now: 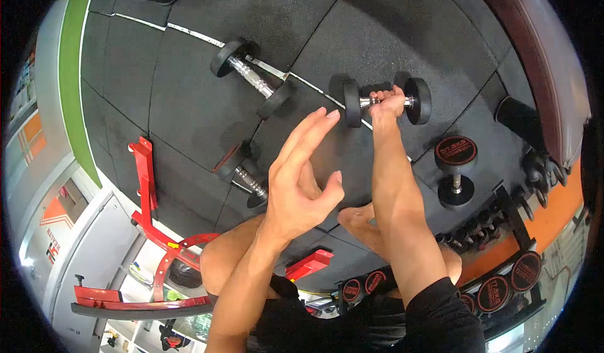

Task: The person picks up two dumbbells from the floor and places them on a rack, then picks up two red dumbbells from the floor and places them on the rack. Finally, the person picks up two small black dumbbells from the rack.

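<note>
My right hand (389,103) is wrapped round the chrome handle of a black dumbbell (418,101), whose two round heads show on either side of it. My left hand (303,180) is raised in the middle of the view with nothing in it, fingers stretched and thumb apart. Beyond it a second dumbbell (251,78) lies slantwise on the black rubber floor (189,95). Left of that hand is a third dumbbell (249,178), partly hidden by my wrist. To the right, another dumbbell (456,152) stands on end, with red lettering on its upper face.
A red metal frame (146,183) stands at the left, near a white cabinet (104,243). At the right are a dumbbell rack (519,218), kettlebells (540,172) and a brown padded bench (553,70). My bare foot (358,218) is between my arms.
</note>
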The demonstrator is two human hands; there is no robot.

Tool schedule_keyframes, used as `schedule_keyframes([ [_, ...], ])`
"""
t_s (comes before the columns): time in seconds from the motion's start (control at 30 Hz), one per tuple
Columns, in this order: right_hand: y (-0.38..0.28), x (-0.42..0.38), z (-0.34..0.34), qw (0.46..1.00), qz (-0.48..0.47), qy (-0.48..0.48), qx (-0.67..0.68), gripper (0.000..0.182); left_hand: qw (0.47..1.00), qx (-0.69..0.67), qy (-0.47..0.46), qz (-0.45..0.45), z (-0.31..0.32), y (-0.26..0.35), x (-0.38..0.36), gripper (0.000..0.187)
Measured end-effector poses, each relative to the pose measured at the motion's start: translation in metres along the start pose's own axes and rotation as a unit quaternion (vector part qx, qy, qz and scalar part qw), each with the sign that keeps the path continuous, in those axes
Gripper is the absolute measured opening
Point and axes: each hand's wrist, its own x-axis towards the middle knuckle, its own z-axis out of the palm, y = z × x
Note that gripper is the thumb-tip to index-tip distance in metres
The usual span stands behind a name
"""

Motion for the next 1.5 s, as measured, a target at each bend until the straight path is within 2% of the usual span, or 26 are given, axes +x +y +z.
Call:
schedule_keyframes([
  [0.1, 0.003, 0.000, 0.007, 1.000, -0.009, 0.015, -0.010, 0.025, 0.995, 0.091, -0.020, -0.048, -0.012, -0.007, 0.001, 0.075],
  [0.2, 0.004, 0.006, 0.008, 1.000, -0.010, 0.010, -0.005, 0.027, 0.987, 0.070, 0.043, -0.142, -0.031, -0.031, 0.001, 0.077],
  [0.27, 0.006, 0.007, 0.011, 0.999, -0.029, 0.041, -0.006, 0.028, 0.979, 0.011, 0.098, -0.181, -0.048, -0.045, 0.003, 0.080],
  [0.33, 0.003, 0.006, 0.013, 0.997, -0.019, 0.071, -0.013, 0.028, 0.963, -0.030, 0.165, -0.209, -0.059, -0.055, 0.011, 0.074],
  [0.47, 0.003, 0.000, 0.005, 0.999, -0.031, 0.012, -0.026, 0.025, 0.894, -0.151, 0.304, -0.293, -0.079, -0.107, 0.051, 0.057],
  [0.57, 0.005, 0.011, 0.000, 0.999, -0.022, -0.001, -0.024, 0.024, 0.882, -0.128, 0.302, -0.337, -0.092, -0.176, 0.098, 0.069],
  [0.6, 0.004, 0.013, 0.000, 0.999, -0.023, -0.001, -0.028, 0.024, 0.857, -0.151, 0.321, -0.373, -0.092, -0.190, 0.115, 0.068],
  [0.67, 0.003, 0.007, 0.007, 0.999, -0.023, 0.019, -0.033, 0.024, 0.830, -0.228, 0.269, -0.432, -0.104, -0.225, 0.142, 0.060],
  [0.77, 0.003, 0.006, 0.011, 0.999, -0.027, 0.027, -0.037, 0.023, 0.811, -0.373, 0.203, -0.404, -0.103, -0.262, 0.155, 0.041],
  [0.9, 0.003, 0.003, 0.012, 0.998, -0.029, 0.040, -0.045, 0.024, 0.767, -0.483, 0.174, -0.385, -0.105, -0.267, 0.156, 0.025],
  [1.03, 0.003, 0.000, 0.013, 0.998, -0.027, 0.044, -0.037, 0.027, 0.761, -0.511, 0.133, -0.377, -0.105, -0.262, 0.155, 0.026],
  [1.13, 0.003, -0.005, 0.013, 0.998, -0.035, 0.039, -0.036, 0.028, 0.767, -0.509, 0.140, -0.363, -0.102, -0.261, 0.158, 0.027],
  [1.17, 0.003, -0.007, 0.015, 0.998, -0.039, 0.041, -0.038, 0.028, 0.770, -0.484, 0.178, -0.376, -0.099, -0.261, 0.158, 0.032],
  [1.27, 0.005, -0.002, 0.015, 0.997, -0.047, 0.049, -0.041, 0.029, 0.764, -0.537, 0.066, -0.351, -0.112, -0.293, 0.160, 0.038],
  [1.3, 0.005, 0.000, 0.013, 0.996, -0.049, 0.054, -0.043, 0.029, 0.767, -0.496, 0.171, -0.370, -0.098, -0.270, 0.165, 0.038],
  [1.5, 0.006, -0.004, 0.021, 0.996, -0.052, 0.063, -0.035, 0.027, 0.781, -0.430, 0.226, -0.392, -0.088, -0.267, 0.176, 0.031],
])
